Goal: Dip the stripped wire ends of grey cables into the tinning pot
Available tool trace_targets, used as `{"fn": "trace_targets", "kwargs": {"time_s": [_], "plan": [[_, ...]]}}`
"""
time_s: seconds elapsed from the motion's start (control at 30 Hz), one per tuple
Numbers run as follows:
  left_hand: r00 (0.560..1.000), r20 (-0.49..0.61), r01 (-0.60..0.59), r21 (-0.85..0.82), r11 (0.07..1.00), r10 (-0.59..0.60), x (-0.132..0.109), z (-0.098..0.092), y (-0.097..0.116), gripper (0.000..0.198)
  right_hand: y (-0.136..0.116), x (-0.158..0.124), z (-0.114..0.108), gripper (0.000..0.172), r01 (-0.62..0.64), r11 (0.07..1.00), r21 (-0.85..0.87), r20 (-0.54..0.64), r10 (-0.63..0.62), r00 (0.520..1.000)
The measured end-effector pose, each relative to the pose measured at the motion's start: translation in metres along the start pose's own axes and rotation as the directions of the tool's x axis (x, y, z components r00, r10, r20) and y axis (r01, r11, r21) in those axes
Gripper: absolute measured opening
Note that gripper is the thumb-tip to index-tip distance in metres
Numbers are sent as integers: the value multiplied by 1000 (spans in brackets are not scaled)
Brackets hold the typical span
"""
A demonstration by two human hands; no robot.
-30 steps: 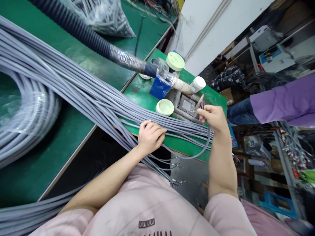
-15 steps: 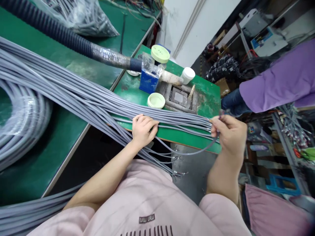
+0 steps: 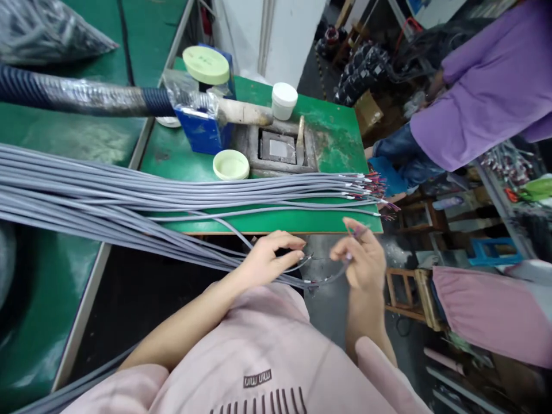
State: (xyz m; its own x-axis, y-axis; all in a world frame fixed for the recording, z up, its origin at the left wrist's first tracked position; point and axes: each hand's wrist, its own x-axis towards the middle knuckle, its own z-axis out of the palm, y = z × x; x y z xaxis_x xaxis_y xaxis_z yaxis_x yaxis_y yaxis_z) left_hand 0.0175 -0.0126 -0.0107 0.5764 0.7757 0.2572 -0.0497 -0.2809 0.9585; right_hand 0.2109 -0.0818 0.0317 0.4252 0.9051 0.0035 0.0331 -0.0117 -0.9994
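A thick bundle of grey cables [image 3: 129, 192] runs across the green bench [image 3: 336, 138], its stripped coloured wire ends fanned out at the right edge. In front of the bench edge my left hand [image 3: 269, 259] pinches the end of one grey cable [image 3: 297, 265]. My right hand [image 3: 360, 256] is closed on another grey cable [image 3: 332, 278] near its stripped end, which sticks up past the fingers. Both hands hang over the gap below the bench, close together.
A metal solder pot [image 3: 280, 150] sits on the bench beside a blue box [image 3: 200, 129], a pale green lid [image 3: 231, 165], a white jar [image 3: 284, 99] and a dark corrugated hose [image 3: 81, 98]. A person in a purple top [image 3: 483, 92] stands at right.
My left hand lifted off the bundle and came down off the bench to pinch a cable end. My right hand dropped from the solder pot to beside it. The view swung right.
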Motion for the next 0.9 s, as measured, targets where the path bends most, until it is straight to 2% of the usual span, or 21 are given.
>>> {"fn": "trace_targets", "kwargs": {"time_s": [0.03,0.07,0.1,0.17,0.23,0.3,0.37,0.43,0.53,0.57,0.6,0.67,0.7,0.73,0.83,0.9], "plan": [[998,49,29,-65,997,-26,-1,5,4,18,0,3,22,36,19,1000,-15,39,-18,999],[998,53,50,-127,991,-44,-2,9,7,21,0,5,42,38,39,999,-10,93,-38,995],[998,12,63,-189,980,-62,-3,10,8,23,-1,7,61,39,38,999,-1,172,-37,984],[982,-142,73,-309,948,-122,-5,8,7,24,-2,10,88,44,56,998,43,313,-66,948],[945,-250,94,-416,905,-213,-8,0,2,27,-2,12,100,53,83,994,76,426,-107,899],[918,-262,133,-504,854,-298,-11,-11,-4,30,1,14,98,56,106,993,60,480,-122,869],[905,-243,162,-562,811,-348,-13,-20,-7,32,6,17,88,46,111,994,-24,502,-84,861],[903,-229,174,-577,798,-363,-13,-26,-7,35,12,18,75,38,87,990,-110,562,-10,827],[925,-193,189,-514,837,-327,-11,-30,-3,36,21,12,60,42,-1,984,-178,704,128,699],[932,-195,186,-464,866,-305,-10,-31,-1,35,22,8,59,40,9,978,-210,717,147,681],[936,-215,179,-393,902,-280,-10,-31,0,34,23,4,59,37,59,966,-252,703,141,697],[931,-290,165,-206,965,-221,-9,-33,2,32,24,-5,62,34,250,898,-361,626,35,779],[923,-333,168,-106,980,-195,-9,-34,2,32,24,-8,65,34,361,834,-417,590,-54,806],[912,-369,182,-23,983,-178,-10,-35,2,34,24,-11,68,34,460,756,-465,569,-143,810],[880,-427,244,32,969,-207,-10,-39,0,42,26,-17,75,30,646,557,-521,578,-326,748],[864,-430,270,-40,962,-260,-10,-39,-1,46,28,-19,77,27,696,498,-517,595,-376,710]]}}
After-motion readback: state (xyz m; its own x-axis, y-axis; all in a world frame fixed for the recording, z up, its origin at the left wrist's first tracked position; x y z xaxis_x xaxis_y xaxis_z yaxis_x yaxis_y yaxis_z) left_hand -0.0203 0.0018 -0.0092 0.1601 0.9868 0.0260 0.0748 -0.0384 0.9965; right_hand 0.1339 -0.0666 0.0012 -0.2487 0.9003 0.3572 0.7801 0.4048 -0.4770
